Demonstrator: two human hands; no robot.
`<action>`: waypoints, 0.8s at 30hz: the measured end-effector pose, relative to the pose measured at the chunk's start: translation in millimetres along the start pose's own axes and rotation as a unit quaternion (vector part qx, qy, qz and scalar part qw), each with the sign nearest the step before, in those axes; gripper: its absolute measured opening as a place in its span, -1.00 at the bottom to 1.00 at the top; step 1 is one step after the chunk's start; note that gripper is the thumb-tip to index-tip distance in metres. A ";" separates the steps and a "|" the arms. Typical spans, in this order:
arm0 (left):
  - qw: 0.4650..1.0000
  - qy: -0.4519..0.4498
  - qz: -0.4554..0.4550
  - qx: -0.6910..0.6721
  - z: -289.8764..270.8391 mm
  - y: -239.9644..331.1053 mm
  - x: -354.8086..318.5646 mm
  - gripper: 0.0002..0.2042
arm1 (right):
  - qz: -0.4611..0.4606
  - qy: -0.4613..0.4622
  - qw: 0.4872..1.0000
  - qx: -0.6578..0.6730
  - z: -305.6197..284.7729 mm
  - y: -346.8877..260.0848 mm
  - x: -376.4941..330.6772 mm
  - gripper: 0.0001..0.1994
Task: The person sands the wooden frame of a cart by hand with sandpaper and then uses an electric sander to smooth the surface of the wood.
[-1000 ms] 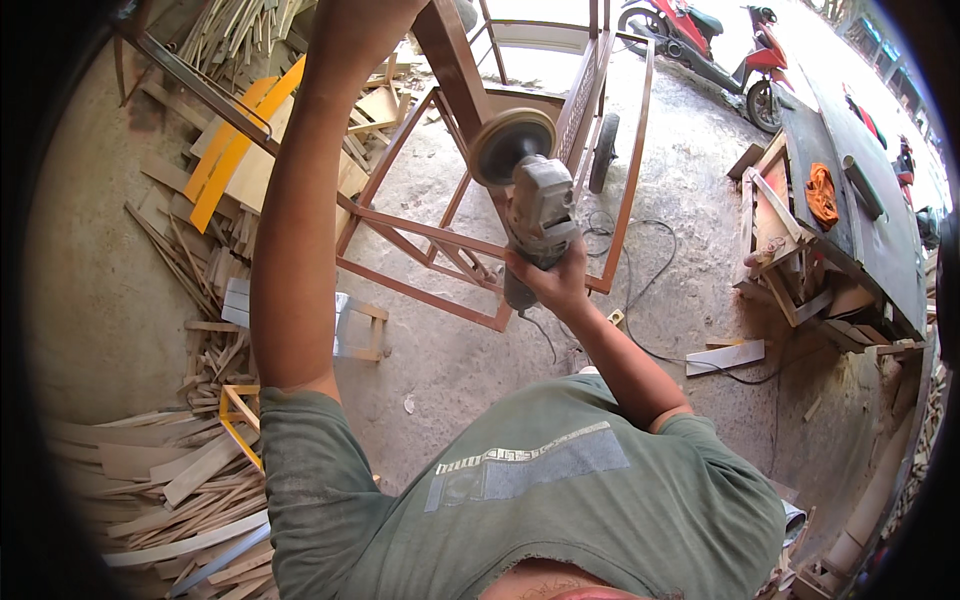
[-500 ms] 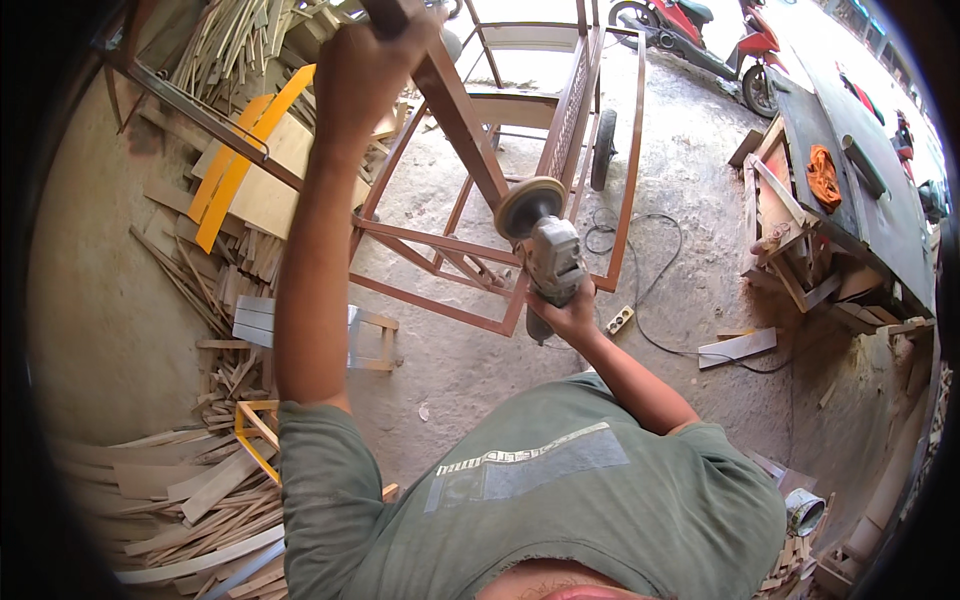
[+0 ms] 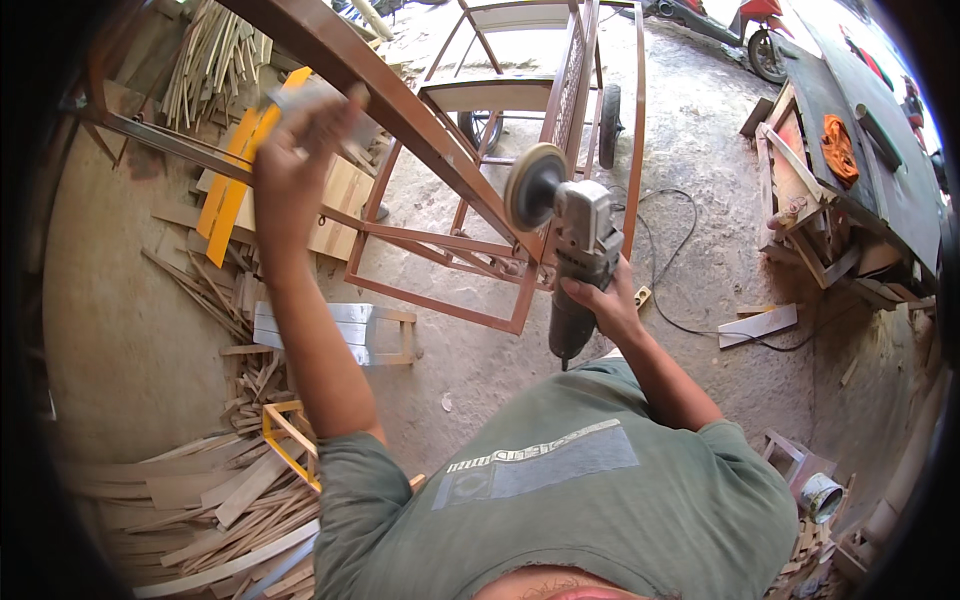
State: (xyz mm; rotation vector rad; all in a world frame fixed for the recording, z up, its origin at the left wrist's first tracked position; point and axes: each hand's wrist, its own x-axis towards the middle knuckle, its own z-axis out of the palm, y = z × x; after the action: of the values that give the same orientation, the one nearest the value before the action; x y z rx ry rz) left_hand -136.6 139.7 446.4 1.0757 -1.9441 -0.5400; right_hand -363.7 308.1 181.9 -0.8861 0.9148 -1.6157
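In my right hand [image 3: 604,300] is a grey angle grinder [image 3: 582,235], my fingers wrapped round its dark body. Its round disc [image 3: 535,187] faces left, close beside a brown metal frame [image 3: 425,130]. Whether the disc touches the frame I cannot tell. My left hand [image 3: 295,165] is raised near the long beam of that frame at upper left, its fingers blurred by motion. A pale grey smear shows around these fingers, and I cannot make out whether it is something held.
Wood strips [image 3: 215,500] lie heaped at lower left, with a pale blue stool [image 3: 330,325] nearby. Yellow slats [image 3: 235,185] lean at upper left. On the right stands a dark workbench [image 3: 850,150] with an orange cloth [image 3: 838,150]. A black cable [image 3: 665,300] crosses the floor.
My left hand has come off the beam and moved left and down. My right hand has shifted the grinder slightly right, its disc now apart from where it met the beam.
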 end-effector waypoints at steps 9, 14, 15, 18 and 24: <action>0.997 0.052 0.053 0.020 12.1 44.2 43.1 -0.64 | 0.032 -0.075 0.993 0.090 38.2 -20.5 40.1 -0.18; 0.997 0.053 0.038 0.033 12.5 46.3 43.3 -0.62 | 0.032 -0.076 0.994 0.071 42.9 -24.0 45.4 -0.23; 0.997 0.053 0.036 0.036 12.7 47.6 42.3 -0.62 | 0.053 -0.082 0.993 0.067 41.0 -24.6 44.7 -0.18; 0.998 0.046 0.038 0.036 11.0 48.3 40.7 -0.62 | 0.010 -0.071 0.996 0.043 36.9 -11.3 44.6 -0.19; 0.996 0.048 0.036 0.058 11.1 46.7 41.2 -0.64 | -0.042 -0.077 0.996 -0.007 38.6 -17.0 46.7 -0.19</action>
State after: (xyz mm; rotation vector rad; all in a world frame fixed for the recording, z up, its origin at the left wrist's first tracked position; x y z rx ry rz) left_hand -180.3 130.1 491.2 1.0791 -1.9397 -0.3331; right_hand -345.5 260.5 218.8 -1.0551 0.7907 -1.5892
